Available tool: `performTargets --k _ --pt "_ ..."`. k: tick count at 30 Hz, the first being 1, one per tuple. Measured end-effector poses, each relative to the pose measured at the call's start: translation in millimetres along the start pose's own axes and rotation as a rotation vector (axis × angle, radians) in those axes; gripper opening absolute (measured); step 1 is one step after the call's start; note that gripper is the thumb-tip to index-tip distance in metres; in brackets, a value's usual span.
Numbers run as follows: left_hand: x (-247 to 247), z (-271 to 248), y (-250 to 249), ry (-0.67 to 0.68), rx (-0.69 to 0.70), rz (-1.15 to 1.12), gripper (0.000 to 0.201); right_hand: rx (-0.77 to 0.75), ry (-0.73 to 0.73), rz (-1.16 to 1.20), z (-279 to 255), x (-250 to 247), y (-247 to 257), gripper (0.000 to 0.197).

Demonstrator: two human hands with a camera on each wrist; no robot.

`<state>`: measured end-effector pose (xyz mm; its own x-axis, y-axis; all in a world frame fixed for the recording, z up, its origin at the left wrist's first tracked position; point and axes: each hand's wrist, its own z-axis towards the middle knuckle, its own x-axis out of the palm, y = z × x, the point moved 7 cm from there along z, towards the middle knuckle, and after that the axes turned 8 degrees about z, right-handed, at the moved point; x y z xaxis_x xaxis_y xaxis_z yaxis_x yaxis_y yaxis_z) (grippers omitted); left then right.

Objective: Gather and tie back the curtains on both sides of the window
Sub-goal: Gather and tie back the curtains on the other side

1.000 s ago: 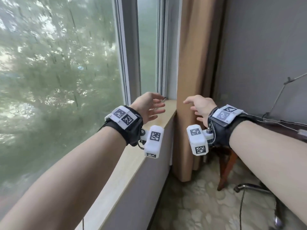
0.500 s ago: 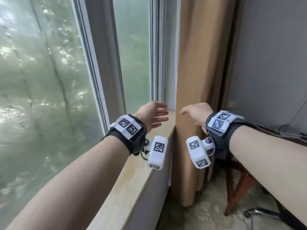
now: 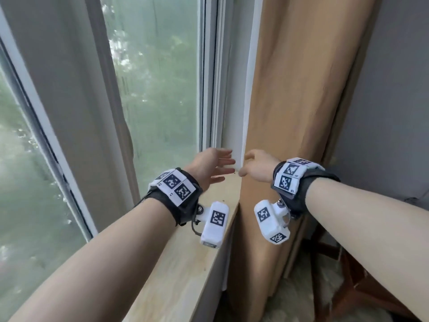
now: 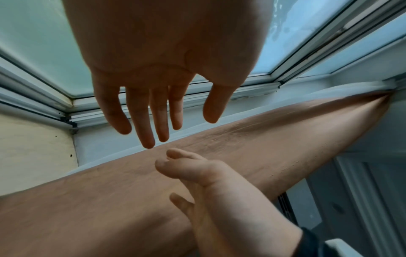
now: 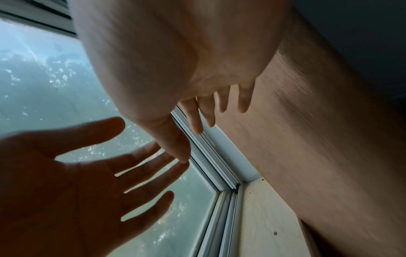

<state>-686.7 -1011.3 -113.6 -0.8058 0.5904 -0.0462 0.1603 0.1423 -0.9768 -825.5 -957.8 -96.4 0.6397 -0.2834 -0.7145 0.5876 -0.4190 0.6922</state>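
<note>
Item: my left hand [image 3: 212, 167], fingers spread, grip holding nothing, over the windowsill [image 3: 185, 263]. My right hand [image 3: 257, 169], fingers relaxed, beside the tan curtain [image 3: 299, 117].

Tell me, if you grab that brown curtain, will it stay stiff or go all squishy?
Probably squishy: the curtain hangs in long soft folds, so it should bunch up between the hands. It looks like thick cloth reaching toward the floor, so it may feel a bit heavy. Its woven surface seems rough enough not to slip. Neither the left hand nor the right hand holds it yet.

Tan curtain [image 3: 299, 112] by the window's right edge
It is hanging gathered in loose vertical folds, reaching toward the floor, untied.
</note>
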Motion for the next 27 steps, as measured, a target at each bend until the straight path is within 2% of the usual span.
performTargets --k 3,8,12,17,21,23,25,27 --pt "6 27 -1 0.027 0.002 0.003 0.019 -0.035 0.094 -0.15 26 -2 -1 0.07" --pt "26 69 -14 0.035 0.023 0.013 0.031 -0.091 0.169 -0.341 67 -18 -15 0.065" --pt "53 100 -28 0.002 0.04 0.039 0.04 -0.079 0.132 -0.339 94 -56 -42 0.057" --pt "87 142 -36 -0.095 0.083 0.102 0.078 -0.002 0.1 -0.419 113 -94 -84 0.054" --pt "112 169 -39 -0.147 0.096 0.1 0.078 0.08 0.019 -0.362 123 -130 -112 0.045" --pt "117 178 -43 -0.196 0.109 0.127 0.084 0.113 -0.009 -0.343 124 -146 -119 0.052" --pt "121 184 -48 -0.242 0.129 0.189 0.09 0.139 -0.03 -0.364 128 -156 -125 0.077" --pt "123 187 -52 -0.303 0.154 0.267 0.084 0.138 -0.015 -0.319 129 -157 -125 0.095"
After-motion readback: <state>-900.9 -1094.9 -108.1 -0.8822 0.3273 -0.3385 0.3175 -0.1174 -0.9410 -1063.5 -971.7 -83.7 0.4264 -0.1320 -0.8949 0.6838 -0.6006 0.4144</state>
